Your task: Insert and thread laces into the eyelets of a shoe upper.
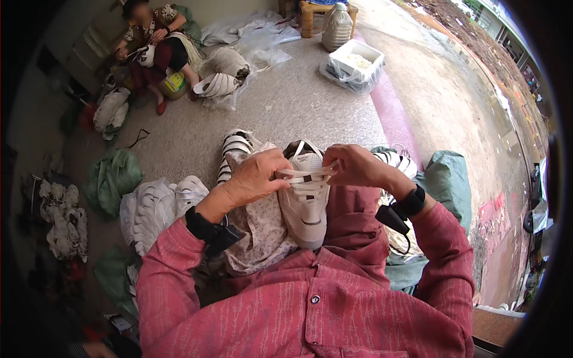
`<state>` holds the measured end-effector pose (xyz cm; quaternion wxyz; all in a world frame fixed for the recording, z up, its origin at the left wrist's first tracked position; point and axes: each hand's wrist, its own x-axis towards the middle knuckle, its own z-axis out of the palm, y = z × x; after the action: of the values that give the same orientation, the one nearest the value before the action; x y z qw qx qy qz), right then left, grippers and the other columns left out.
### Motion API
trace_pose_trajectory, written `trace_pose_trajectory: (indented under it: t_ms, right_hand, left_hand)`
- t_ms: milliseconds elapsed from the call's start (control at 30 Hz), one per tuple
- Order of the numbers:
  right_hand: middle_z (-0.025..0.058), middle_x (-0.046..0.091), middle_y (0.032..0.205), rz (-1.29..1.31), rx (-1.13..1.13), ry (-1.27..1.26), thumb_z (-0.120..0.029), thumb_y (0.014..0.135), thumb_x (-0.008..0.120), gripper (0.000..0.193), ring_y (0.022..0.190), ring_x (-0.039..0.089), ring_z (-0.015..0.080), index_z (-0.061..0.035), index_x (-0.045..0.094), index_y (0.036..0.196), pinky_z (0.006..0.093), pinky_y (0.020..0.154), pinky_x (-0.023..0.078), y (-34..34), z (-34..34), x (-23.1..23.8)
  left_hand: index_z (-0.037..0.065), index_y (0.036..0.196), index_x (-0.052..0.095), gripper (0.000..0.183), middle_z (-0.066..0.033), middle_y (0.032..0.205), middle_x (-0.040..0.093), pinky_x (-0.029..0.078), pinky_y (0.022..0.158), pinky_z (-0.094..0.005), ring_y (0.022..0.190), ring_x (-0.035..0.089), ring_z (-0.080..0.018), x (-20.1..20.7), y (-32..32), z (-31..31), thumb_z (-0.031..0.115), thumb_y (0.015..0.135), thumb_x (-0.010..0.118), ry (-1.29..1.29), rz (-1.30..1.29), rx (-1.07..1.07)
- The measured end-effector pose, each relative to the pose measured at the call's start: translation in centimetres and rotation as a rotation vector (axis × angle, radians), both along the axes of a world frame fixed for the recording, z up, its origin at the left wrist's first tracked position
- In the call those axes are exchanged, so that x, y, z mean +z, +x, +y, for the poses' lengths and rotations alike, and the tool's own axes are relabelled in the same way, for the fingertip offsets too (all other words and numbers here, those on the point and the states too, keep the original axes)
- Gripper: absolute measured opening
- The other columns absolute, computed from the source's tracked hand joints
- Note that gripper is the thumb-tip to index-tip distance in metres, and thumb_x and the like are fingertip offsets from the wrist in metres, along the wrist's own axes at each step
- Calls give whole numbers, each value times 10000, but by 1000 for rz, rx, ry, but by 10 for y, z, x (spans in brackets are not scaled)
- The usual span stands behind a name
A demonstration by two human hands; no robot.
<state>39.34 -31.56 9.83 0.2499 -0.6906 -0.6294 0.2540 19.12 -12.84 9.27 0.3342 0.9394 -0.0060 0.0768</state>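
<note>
A white sneaker (pixel 306 210) rests on my lap with its toe toward me. Its white shoelace (pixel 305 173) is drawn sideways across the upper eyelets, between my two hands. On the left side of the shoe, my left hand (pixel 258 174) pinches one part of the lace between thumb and fingers. Opposite it, my right hand (pixel 357 167) has closed its fingertips on the other part. Lower rows of lacing lie across the shoe's front. A floral cloth (pixel 258 238) covers my left thigh beneath the shoe.
White shoes in clear plastic (pixel 154 210) lie to my left, near a green sack (pixel 114 182). More laced shoes (pixel 237 146) stand ahead. A green cloth sack (pixel 444 188) is at my right. Farther off are a white foam box (pixel 357 59) and a seated person (pixel 158 45) handling a shoe.
</note>
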Motion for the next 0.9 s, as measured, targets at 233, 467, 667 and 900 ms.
trace_pose_trajectory:
  t_ms: [233,467,667,900]
  right_hand:
    - [71,660,864,188,69,40,-45,787,591,269,715,581,140,-34,637,1051,290,625,471,21,9,5]
    - [104,682,836,122,4,-83,-39,756,598,249,818,653,204,-33,659,997,322,706,506,25,-3,7]
    - [94,680,789,147,-125,70,-72,765,614,204,693,663,244,-47,646,965,328,637,517,-2,-15,-8]
    - [110,643,761,132,-157,239,-62,735,636,108,695,648,271,-16,607,829,343,625,504,-9,-25,-23]
  left_hand:
    - [33,885,636,176,-53,873,516,449,718,-297,829,555,-175,1,6,-2,124,768,731,-101,111,-30]
    - [30,894,614,131,36,809,562,420,668,-225,748,498,-52,5,8,3,95,822,702,-399,359,-19]
    - [13,890,619,121,38,772,586,436,653,-217,723,518,-49,18,3,-3,85,830,695,-421,425,41]
    - [-14,930,649,227,1,751,602,438,636,-241,701,532,-69,37,6,-12,148,799,739,-242,472,144]
